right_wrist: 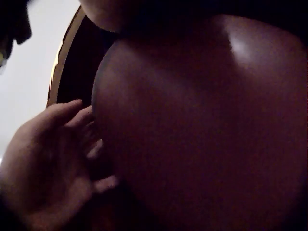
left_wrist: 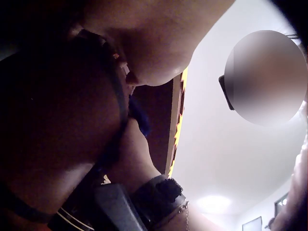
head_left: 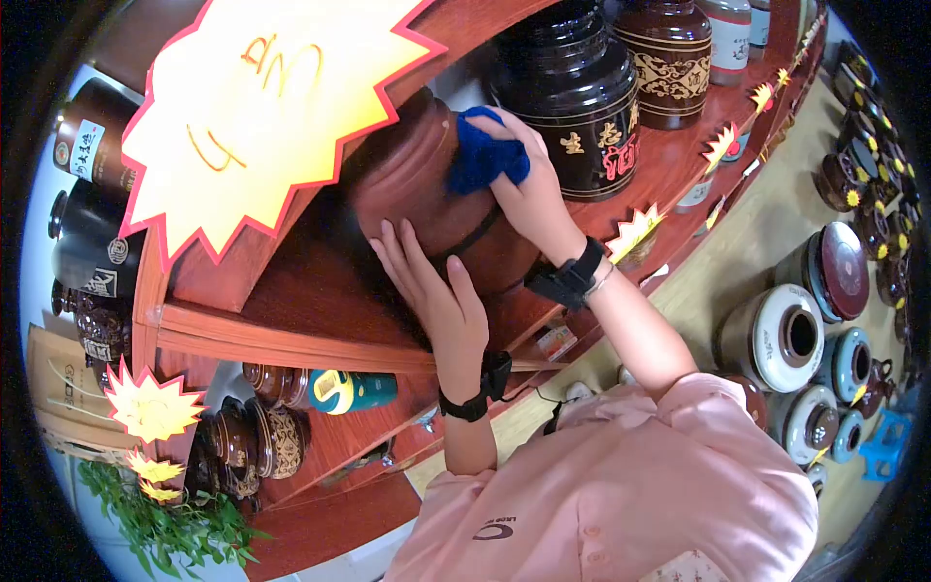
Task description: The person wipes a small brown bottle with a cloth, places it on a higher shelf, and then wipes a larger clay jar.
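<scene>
A reddish-brown jar point(head_left: 407, 199) stands tilted in the head view on a wooden shelf, its upper part partly behind a large price tag. My right hand point(head_left: 533, 189) holds a bunched blue cloth point(head_left: 485, 155) against the jar near its neck, thumb on one side and fingers on the other. My left hand point(head_left: 436, 301) rests on the jar's lower side with its fingers extended. In the right wrist view the jar point(right_wrist: 207, 120) fills most of the picture, with the left hand point(right_wrist: 53, 159) at its edge. The left wrist view is dark; the cloth point(left_wrist: 139, 118) shows beside the right wrist.
A large black jar point(head_left: 572, 107) stands close beyond the right hand, with a patterned brown jar point(head_left: 669, 63) past it. The starburst price tag point(head_left: 262, 126) juts out at the shelf's front left. More jars point(head_left: 790, 335) stand on the floor at the right.
</scene>
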Demonstrator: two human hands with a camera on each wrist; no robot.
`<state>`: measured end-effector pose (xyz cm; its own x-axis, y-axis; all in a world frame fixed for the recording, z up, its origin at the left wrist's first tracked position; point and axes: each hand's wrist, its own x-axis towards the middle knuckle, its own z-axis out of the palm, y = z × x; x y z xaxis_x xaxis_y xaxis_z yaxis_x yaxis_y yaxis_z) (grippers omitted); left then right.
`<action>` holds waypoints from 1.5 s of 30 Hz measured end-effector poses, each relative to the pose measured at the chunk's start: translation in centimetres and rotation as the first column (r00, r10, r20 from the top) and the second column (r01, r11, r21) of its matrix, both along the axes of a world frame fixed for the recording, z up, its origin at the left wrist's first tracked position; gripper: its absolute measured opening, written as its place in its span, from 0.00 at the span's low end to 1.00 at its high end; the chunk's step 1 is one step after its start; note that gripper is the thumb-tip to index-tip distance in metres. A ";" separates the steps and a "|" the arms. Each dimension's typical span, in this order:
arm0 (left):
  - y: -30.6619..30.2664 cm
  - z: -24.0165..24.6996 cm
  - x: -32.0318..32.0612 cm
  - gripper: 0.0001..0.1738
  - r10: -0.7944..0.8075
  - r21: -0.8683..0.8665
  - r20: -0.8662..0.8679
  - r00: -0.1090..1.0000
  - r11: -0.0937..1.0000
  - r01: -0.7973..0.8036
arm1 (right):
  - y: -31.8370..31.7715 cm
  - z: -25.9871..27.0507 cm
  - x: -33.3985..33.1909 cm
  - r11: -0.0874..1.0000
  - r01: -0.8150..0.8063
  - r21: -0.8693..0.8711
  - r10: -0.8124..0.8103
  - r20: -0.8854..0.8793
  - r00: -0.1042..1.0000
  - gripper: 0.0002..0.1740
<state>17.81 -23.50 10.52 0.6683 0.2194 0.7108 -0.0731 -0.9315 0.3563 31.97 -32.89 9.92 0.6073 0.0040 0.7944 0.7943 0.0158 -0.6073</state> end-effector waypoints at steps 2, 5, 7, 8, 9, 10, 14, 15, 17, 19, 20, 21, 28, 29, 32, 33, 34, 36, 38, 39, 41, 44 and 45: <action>0.2 0.0 0.0 0.31 -0.016 0.009 -0.001 1.000 1.000 0.016 | 0.4 -0.1 0.9 0.999 -0.045 0.031 0.045 -0.007 0.999 0.29; 0.1 0.1 0.0 0.31 -0.019 0.015 0.017 1.000 1.000 0.019 | 0.2 0.2 1.0 0.981 -0.163 0.104 0.166 -0.025 0.986 0.21; 0.2 0.1 0.0 0.31 -0.023 -0.002 0.015 1.000 1.000 0.023 | 0.1 -0.2 1.0 0.951 -0.273 0.142 0.286 -0.075 0.955 0.19; 0.2 0.0 0.0 0.31 -0.024 -0.011 0.014 1.000 1.000 0.024 | 0.4 -0.6 1.2 0.952 -0.241 0.189 0.259 -0.076 0.963 0.19; 0.2 0.0 0.0 0.31 -0.022 -0.011 0.012 1.000 1.000 0.022 | 0.9 -0.8 1.3 0.949 -0.209 0.235 0.233 -0.079 0.969 0.18; 0.3 -0.1 0.1 0.31 -0.020 -0.010 0.010 1.000 1.000 0.020 | 1.2 -1.0 1.4 0.943 -0.178 0.281 0.209 -0.082 0.975 0.18; 0.3 0.1 0.0 0.31 -0.022 -0.015 0.009 1.000 1.000 0.022 | 1.0 -2.4 1.0 0.897 -0.227 0.380 0.306 -0.163 0.938 0.19; 0.3 0.0 -0.1 0.31 -0.023 -0.014 0.012 1.000 1.000 0.023 | 1.0 -2.7 0.9 0.899 -0.228 0.375 0.309 -0.172 0.935 0.19; 0.3 -0.1 0.0 0.31 -0.027 -0.011 0.020 0.999 1.000 0.027 | 0.8 -3.3 0.9 0.902 -0.230 0.365 0.314 -0.189 0.931 0.19; 0.3 0.0 0.0 0.31 -0.027 -0.010 0.024 0.999 1.000 0.028 | 0.5 -5.3 0.3 0.931 -0.141 0.338 0.257 -0.330 0.908 0.18; 0.3 0.0 0.0 0.31 -0.028 -0.009 0.025 0.999 1.000 0.028 | 0.3 -6.6 0.0 0.939 -0.112 0.325 0.244 -0.400 0.883 0.18; 0.2 0.0 0.0 0.31 -0.024 -0.008 0.025 0.999 1.000 0.024 | 0.1 -8.2 -0.3 0.947 -0.083 0.310 0.228 -0.469 0.853 0.18; 0.0 0.0 0.1 0.32 -0.018 -0.004 0.033 0.999 1.000 0.018 | -1.8 -16.5 -1.1 0.996 -0.068 0.056 0.086 -0.771 0.630 0.15; 0.0 0.0 0.0 0.32 -0.012 -0.002 0.028 1.000 1.000 0.012 | -1.8 -16.3 -1.0 0.992 -0.091 0.091 0.127 -0.808 0.575 0.14; -0.1 0.0 -0.1 0.30 -0.017 -0.021 0.025 1.000 1.000 0.017 | -1.6 -13.1 -2.7 0.939 -0.029 0.342 0.298 -0.770 0.564 0.14; 0.0 0.1 -0.1 0.29 -0.016 -0.030 0.023 1.000 0.999 0.017 | -1.5 -12.0 -3.1 0.895 0.005 0.447 0.357 -0.722 0.592 0.15; 0.1 0.2 -0.1 0.29 -0.023 -0.041 0.023 0.999 0.999 0.023 | -1.4 -11.1 -3.1 0.918 0.024 0.395 0.275 -0.680 0.680 0.15; 0.3 0.1 -0.2 0.28 -0.029 -0.070 0.017 0.999 0.997 0.030 | -1.4 -7.0 -3.8 0.900 -0.040 0.433 0.238 -0.413 0.879 0.16; 0.2 0.2 -0.4 0.28 -0.031 -0.091 0.015 0.999 0.995 0.032 | -2.1 -2.8 -4.4 0.953 -0.099 0.285 0.160 -0.203 0.966 0.23; 0.2 0.2 -0.3 0.29 -0.034 -0.101 0.017 0.999 0.994 0.035 | -2.3 -1.6 -4.3 0.988 -0.106 0.116 0.120 -0.127 0.985 0.28; 0.3 0.0 -0.2 0.30 -0.042 -0.113 0.024 0.999 0.993 0.044 | -2.0 0.4 -4.7 0.979 -0.007 -0.205 0.025 0.087 0.996 0.34; 0.2 0.1 -0.1 0.34 -0.036 -0.132 0.024 0.999 0.991 0.039 | -1.1 -0.7 -4.9 0.959 0.033 -0.282 0.021 0.187 0.982 0.39; 0.1 0.2 0.0 0.35 -0.032 -0.139 0.023 0.999 0.990 0.035 | -1.1 -1.2 -4.8 0.961 0.036 -0.274 0.021 0.202 0.979 0.40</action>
